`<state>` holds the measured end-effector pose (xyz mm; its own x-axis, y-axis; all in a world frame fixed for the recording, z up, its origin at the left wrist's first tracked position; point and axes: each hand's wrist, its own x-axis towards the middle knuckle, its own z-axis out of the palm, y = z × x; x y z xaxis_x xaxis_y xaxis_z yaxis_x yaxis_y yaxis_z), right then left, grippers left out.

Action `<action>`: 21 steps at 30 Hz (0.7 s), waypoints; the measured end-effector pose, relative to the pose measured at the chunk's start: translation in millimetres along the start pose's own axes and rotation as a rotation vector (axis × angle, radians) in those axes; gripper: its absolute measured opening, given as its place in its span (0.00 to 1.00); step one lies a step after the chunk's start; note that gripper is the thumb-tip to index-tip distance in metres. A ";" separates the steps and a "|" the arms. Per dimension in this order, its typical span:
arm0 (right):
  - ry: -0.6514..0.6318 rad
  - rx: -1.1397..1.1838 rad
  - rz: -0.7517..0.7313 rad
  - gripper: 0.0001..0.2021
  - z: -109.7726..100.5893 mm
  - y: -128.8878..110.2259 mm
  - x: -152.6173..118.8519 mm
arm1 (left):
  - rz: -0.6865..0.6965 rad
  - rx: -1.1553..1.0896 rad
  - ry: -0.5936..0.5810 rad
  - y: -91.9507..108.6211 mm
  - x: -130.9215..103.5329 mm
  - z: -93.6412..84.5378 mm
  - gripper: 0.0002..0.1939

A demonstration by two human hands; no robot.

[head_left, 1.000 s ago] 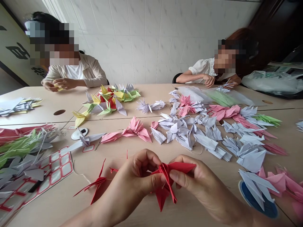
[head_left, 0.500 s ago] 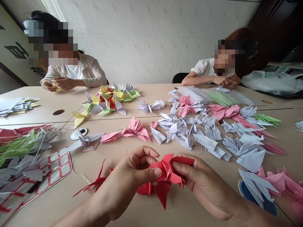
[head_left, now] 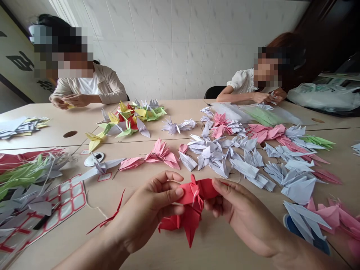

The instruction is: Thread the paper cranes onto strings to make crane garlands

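A pale tiled wall rises behind two seated people; a plastic bag lies far right.

Indoor craft room, office-type desks

Shared paper-craft workspace; home, office or shop, can't tell. Pale joined tabletop with round cable holes, office style. Heaps of folded paper birds spread across it. Two people seated opposite, hands busy. White tiled wall behind; board with large characters at left.

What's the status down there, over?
Left hand and right hand pinching opposite sides of red folded paper. More red folds hanging beneath. Red piece beside left wrist, partly hidden. Nothing visible between hands and held paper.
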<state>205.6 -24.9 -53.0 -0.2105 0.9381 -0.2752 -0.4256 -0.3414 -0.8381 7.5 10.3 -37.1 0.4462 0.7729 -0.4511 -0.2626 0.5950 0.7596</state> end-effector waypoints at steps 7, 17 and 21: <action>0.058 0.175 0.058 0.08 -3.4 1.8 1.7 | 0.005 -0.191 0.074 2.8 5.7 -7.5 0.07; 0.139 0.142 0.026 0.09 -7.8 4.8 6.2 | 0.415 0.093 0.226 -30.7 -3.3 -34.5 0.08; 0.198 0.146 0.050 0.08 -7.9 7.7 6.8 | 0.175 0.108 -0.161 -162.3 -51.1 -105.7 0.20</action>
<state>207.8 -20.7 -65.1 -0.0640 0.9082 -0.4136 -0.5443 -0.3791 -0.7483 -63.1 -102.4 -186.9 0.5348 0.8119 -0.2343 -0.2588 0.4213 0.8692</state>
